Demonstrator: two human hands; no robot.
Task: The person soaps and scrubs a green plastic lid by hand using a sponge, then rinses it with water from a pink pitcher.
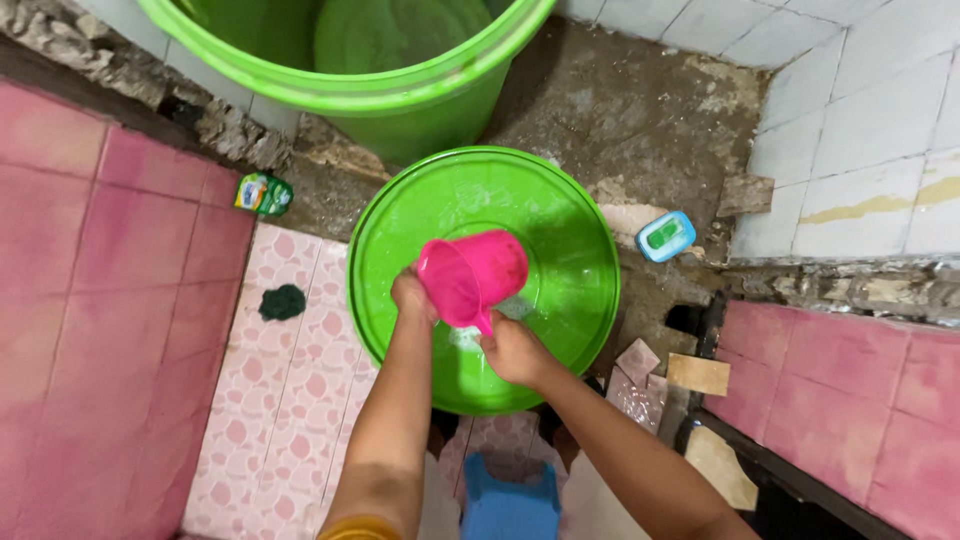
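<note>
Pink scoop (472, 277): left hand (412, 296) grasping body, right hand (512, 350) grasping handle; keep tilted over green basin (400, 330), grip firm.

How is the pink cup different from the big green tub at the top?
The pink cup is small and held tipped by the left hand and right hand; the big green tub is far larger and stands upright on the floor. The cup is pink, the tub green. Both look like plastic.
</note>
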